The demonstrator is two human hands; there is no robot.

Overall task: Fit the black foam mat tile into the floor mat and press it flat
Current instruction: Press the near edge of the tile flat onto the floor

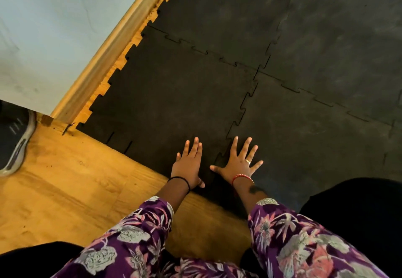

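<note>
Pressing step: black foam tile [165,95] sits in floor mat [315,125] beside the baseboard [104,55]. Left hand [189,164] and right hand [237,162] flat, fingers spread, gripping nothing, flanking the near seam. Next: press along seam.

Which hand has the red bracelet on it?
The right hand, pressing flat on the black mat tile, has the red beaded bracelet and a ring. The left hand wears a thin black band instead.
</note>
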